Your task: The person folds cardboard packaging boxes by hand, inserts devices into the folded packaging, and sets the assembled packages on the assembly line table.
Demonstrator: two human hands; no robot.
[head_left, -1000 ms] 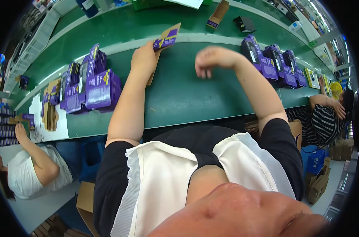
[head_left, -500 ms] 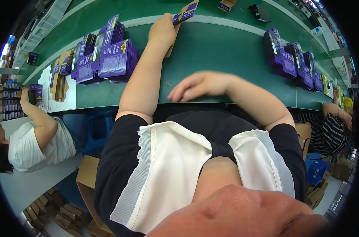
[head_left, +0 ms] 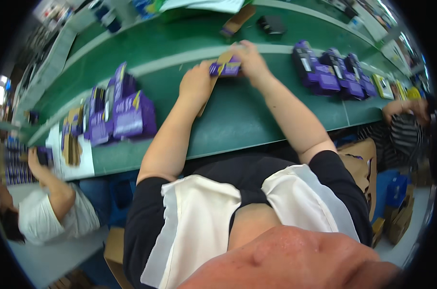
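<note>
Between my two hands, above the middle of the green table, is a partly folded purple carton with bare brown cardboard on its inner side. My left hand is closed round its left part, and a brown flap hangs below that hand. At the carton's right end, my right hand grips the edge; its fingers are blurred by motion. Flat purple cartons are stacked to the left of my left forearm. On the right side of the table lies another group of purple cartons.
A small black box and a brown open carton lie at the far side. Brown folded cardboard pieces rest on a white sheet at the left. A co-worker works at the left, another at the right.
My right hand has come up from the table's near edge to the carton and grips its right end. The carton is now more folded. The view has shifted, showing more of the far side.
</note>
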